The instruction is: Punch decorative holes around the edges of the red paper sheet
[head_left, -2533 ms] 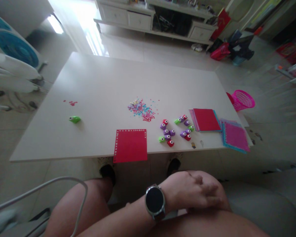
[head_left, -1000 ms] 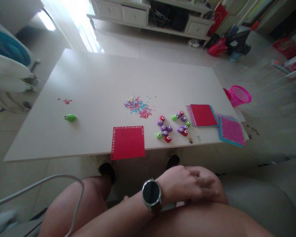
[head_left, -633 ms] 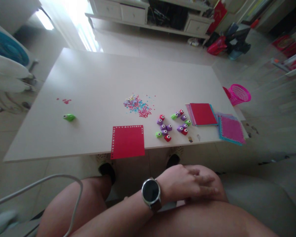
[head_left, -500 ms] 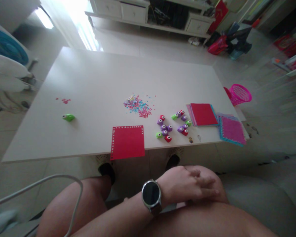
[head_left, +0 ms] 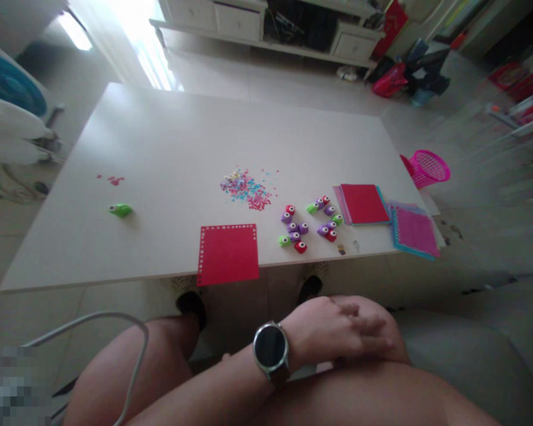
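My left hand (head_left: 337, 334) lies palm down on my right knee, fingers stretched flat and holding nothing; a black watch (head_left: 270, 350) is on its wrist. My right hand is out of view. Ahead stands a white table (head_left: 182, 136). On its near edge lies a red paper sheet (head_left: 228, 254) with punched borders, overhanging slightly. To its right sit several small purple, red and green paper punches (head_left: 293, 234). A lone green punch (head_left: 119, 209) rests at the left. A heap of coloured paper bits (head_left: 246, 189) lies mid-table.
Two stacks of coloured paper, one topped red (head_left: 363, 203) and one pink (head_left: 414, 232), sit at the table's right end. A pink basket (head_left: 429, 167) stands on the floor beyond. A white cable (head_left: 115, 322) crosses my left thigh. A fan (head_left: 9, 89) stands at the left.
My left hand has stayed on the knee. The view has shifted slightly, so the table sits a little further left and up in the picture.
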